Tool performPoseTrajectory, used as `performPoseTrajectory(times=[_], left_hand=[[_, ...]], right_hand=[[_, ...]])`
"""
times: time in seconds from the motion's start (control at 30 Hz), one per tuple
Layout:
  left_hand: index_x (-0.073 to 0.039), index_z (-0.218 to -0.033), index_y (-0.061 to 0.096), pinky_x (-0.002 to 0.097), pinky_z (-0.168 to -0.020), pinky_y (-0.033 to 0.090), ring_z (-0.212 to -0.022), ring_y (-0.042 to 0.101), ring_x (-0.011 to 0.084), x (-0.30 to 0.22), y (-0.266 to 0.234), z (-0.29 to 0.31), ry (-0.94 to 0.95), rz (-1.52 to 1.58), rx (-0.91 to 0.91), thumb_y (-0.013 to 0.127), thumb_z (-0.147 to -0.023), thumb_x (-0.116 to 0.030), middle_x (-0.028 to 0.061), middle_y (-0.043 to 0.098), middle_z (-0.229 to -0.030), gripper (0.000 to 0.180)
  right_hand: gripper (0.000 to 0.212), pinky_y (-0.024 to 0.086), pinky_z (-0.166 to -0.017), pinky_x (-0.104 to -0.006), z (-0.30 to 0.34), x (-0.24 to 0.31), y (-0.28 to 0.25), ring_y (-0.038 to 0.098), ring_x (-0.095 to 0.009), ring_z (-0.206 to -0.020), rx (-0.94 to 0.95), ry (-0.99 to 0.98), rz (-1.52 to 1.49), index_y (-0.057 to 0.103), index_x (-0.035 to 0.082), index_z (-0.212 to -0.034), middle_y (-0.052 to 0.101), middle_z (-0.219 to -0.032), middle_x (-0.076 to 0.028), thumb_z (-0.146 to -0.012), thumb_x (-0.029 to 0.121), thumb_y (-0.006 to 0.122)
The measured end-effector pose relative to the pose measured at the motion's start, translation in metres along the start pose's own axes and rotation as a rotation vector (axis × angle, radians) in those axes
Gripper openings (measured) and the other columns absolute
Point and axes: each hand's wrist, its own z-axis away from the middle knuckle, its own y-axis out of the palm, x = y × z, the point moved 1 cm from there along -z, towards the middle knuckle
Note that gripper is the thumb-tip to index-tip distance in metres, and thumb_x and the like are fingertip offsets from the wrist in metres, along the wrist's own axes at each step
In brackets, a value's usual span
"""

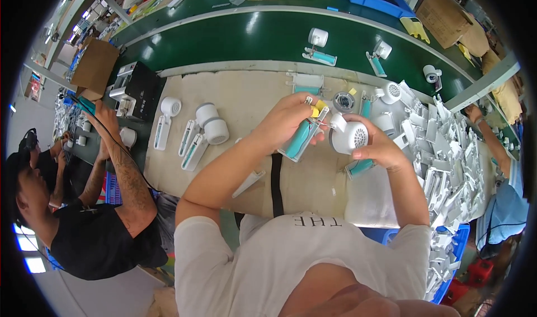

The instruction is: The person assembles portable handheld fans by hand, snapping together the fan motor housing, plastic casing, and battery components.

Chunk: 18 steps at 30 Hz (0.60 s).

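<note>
Unit in hand looks mid-assembly. Left hand [288, 118] has its fingers closed on the open handle [296, 148], with a small yellow piece [319, 108] at the fingertips (tool or part, can't tell). Right hand [383, 146] has its fingers wrapped around the round white head [348, 138]. Both held above the table [240, 93], near the middle.

Done, as I read it: teal cell [304, 134] sits in the handle, and thin wiring seems to link handle and head. Left: head isn't seated on the handle, and the handle is uncovered.

Around it: upright unit [164, 124] at the table's left has its head against the handle, so looks further along (teal shows there too). Units on the green belt [196, 46], such as the teal-celled one [321, 56], lie with handles open. Large pile of white shells [447, 149] at right, so plenty left, I'd judge.
</note>
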Motion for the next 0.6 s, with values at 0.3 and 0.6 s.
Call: performPoseTrajectory(times=[0.3, 0.6], left_hand=[[-0.001, -0.096, 0.047, 0.0277, -0.055, 0.046, -0.062, 0.056, 0.0134, 0.008, -0.005, 0.001, -0.16, -0.396, 0.135, 0.048, -0.082, -0.012, 0.0081, 0.056, -0.078, 0.018], [0.0, -0.089, 0.05, 0.0274, -0.051, 0.044, -0.059, 0.055, 0.0125, 0.013, -0.006, 0.007, -0.034, -0.587, 0.094, 0.053, -0.078, -0.012, 0.0064, 0.056, -0.072, 0.017]], right_hand=[[0.051, 0.052, -0.068, -0.0316, 0.004, 0.026, 0.002, 0.051, -0.028, -0.099, -0.352, -1.093, 1.619, 0.062, 0.032, -0.101, 0.049, -0.096, -0.003, -0.057, 0.007, 0.07], [0.05, 0.05, -0.07, -0.03, -0.001, 0.028, 0.008, 0.05, -0.024, -0.101, -0.345, -1.346, 1.692, 0.063, 0.034, -0.097, 0.049, -0.098, -0.001, -0.054, 0.013, 0.078]])
